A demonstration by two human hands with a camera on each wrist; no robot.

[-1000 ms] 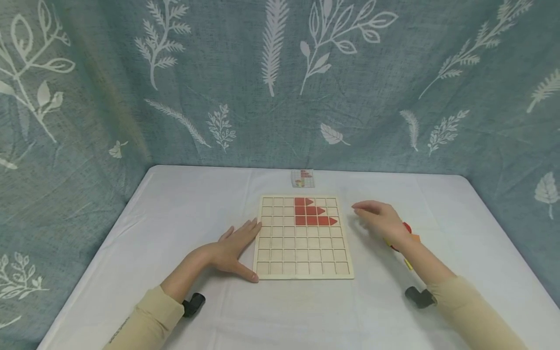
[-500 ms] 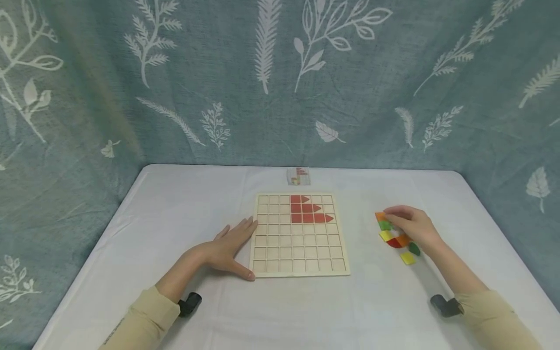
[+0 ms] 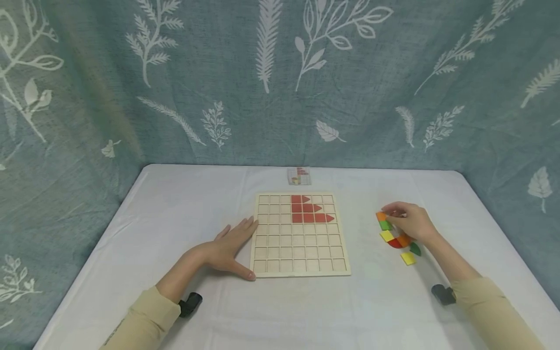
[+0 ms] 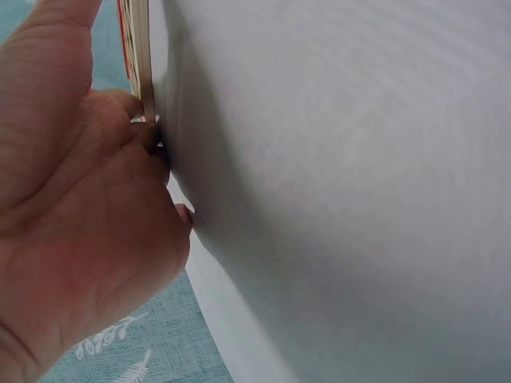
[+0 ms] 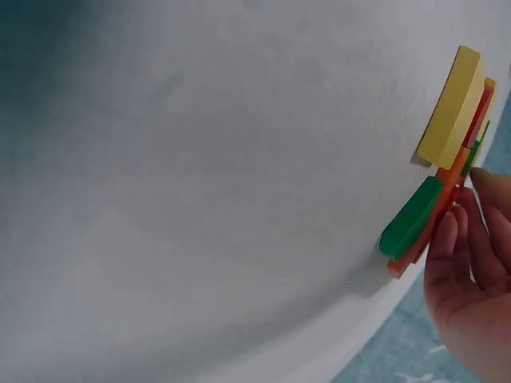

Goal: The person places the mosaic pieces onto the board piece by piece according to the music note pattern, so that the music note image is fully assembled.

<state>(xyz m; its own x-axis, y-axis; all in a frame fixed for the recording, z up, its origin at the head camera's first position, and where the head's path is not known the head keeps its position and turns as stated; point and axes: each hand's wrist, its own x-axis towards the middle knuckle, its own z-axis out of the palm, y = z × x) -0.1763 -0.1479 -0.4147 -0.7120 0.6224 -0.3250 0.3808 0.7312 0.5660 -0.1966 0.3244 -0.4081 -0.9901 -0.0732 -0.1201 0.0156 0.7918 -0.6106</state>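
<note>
Left grip [image 3: 229, 250] splayed, right grip [image 3: 412, 222] curled by tiles [image 3: 396, 243], hold unclear, card [image 3: 299, 176] in head view only

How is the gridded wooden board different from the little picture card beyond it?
The gridded wooden board is much larger than the picture card. The left hand touches the board, while no hand touches the card. The board bears only red pieces; the card also shows yellow. Both show stepped red rows.
</note>
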